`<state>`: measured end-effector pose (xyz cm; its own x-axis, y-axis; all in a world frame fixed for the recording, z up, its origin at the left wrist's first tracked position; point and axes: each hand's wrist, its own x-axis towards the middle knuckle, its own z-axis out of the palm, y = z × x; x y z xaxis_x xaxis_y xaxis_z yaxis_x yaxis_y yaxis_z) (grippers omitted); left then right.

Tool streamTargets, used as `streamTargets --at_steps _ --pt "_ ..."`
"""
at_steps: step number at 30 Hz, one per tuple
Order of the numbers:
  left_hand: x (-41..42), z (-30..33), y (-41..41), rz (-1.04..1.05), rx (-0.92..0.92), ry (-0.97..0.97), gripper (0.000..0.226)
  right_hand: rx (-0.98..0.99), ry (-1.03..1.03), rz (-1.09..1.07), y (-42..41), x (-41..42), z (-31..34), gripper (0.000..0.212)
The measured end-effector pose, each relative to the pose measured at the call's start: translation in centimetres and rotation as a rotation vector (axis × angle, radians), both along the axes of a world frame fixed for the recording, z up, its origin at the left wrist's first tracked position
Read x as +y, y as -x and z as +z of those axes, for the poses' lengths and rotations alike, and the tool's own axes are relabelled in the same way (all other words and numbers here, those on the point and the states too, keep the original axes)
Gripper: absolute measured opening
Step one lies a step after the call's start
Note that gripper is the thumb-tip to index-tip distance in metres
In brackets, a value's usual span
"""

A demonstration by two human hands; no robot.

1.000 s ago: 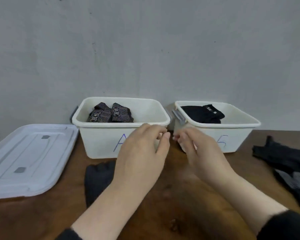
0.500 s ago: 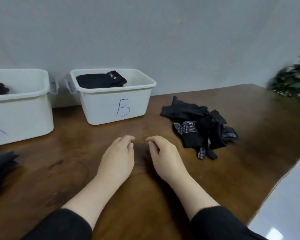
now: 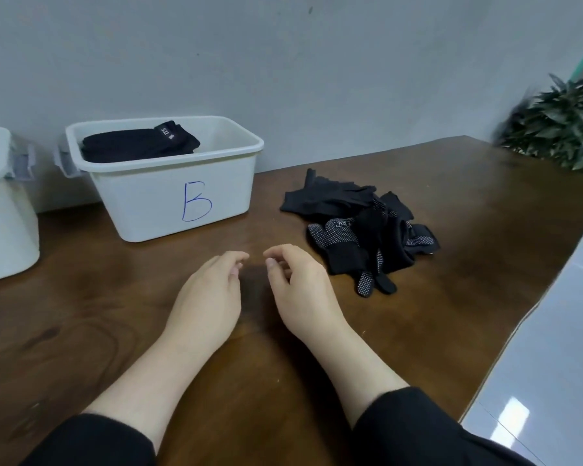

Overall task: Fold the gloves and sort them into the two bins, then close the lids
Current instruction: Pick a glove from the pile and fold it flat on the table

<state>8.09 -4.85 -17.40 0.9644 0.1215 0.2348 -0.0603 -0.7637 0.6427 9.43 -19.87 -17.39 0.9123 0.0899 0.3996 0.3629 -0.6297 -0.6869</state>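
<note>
A dark brown wooden table (image 3: 148, 331) fills the lower frame, backed by a plain grey wall. Nearest, at lower centre, two black sleeves lead up to the hands: the left hand (image 3: 206, 297) and the right hand (image 3: 300, 290) lie side by side just above the wood, near each other but not touching, fingers loosely curled and holding nothing. At the lower right edge a pale grey lid (image 3: 552, 364) lies on the table.

Just right of the right hand, at centre right, sits the pile of unfolded gloves (image 3: 360, 230), black ones tangled with white-dotted ones. Further back at upper left stands the white bin marked B (image 3: 236, 183), open, with folded black gloves (image 3: 138, 146) inside. At the far left edge a second white bin (image 3: 0, 213) is partly cut off; its contents cannot be seen. A green plant (image 3: 562, 126) stands at the upper right.

The likely trouble lies in the tangle: pulling one glove may drag others along or towards the table's edge. Plain and dotted gloves overlap, so a mismatched pair could be folded together and land in the wrong bin.
</note>
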Motion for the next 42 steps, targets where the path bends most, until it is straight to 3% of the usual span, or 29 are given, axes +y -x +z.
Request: streamTargets --at_steps 5,8,12,15,17,21,25,35,42 --pt "0.2 0.1 0.4 -0.095 -0.025 -0.056 0.034 -0.226 0.087 -0.090 -1.5 -3.1 0.6 0.016" --pt "0.1 0.2 0.6 -0.135 -0.051 -0.059 0.034 -0.323 0.234 -0.285 -3.3 -6.5 2.4 0.028" --pt "-0.2 0.6 0.9 -0.174 -0.061 -0.054 0.035 -0.069 0.481 -0.580 -6.3 -11.4 5.0 0.051" --pt "-0.1 0.7 0.9 -0.180 -0.058 -0.041 0.035 0.091 0.548 -0.587 -7.6 -13.0 5.4 0.035" --pt "0.1 0.7 1.0 -0.179 -0.061 -0.036 0.034 0.066 0.433 -0.541 -7.8 -13.0 5.7 0.025" --pt "0.3 0.6 0.9 -0.167 -0.083 -0.004 0.033 -0.187 0.094 -0.378 -7.0 -11.8 8.1 0.020" --pt "0.6 0.5 0.8 -0.148 -0.103 0.048 0.031 -0.141 -0.168 -0.266 -6.7 -10.6 11.2 0.022" --pt "1.0 0.6 1.0 -0.135 -0.130 0.097 0.031 -0.095 -0.400 -0.126 -7.1 -9.4 15.6 0.018" --pt "1.1 0.9 1.2 -0.138 -0.131 0.112 0.031 -0.184 -0.353 -0.145 -7.2 -9.3 16.8 0.017"
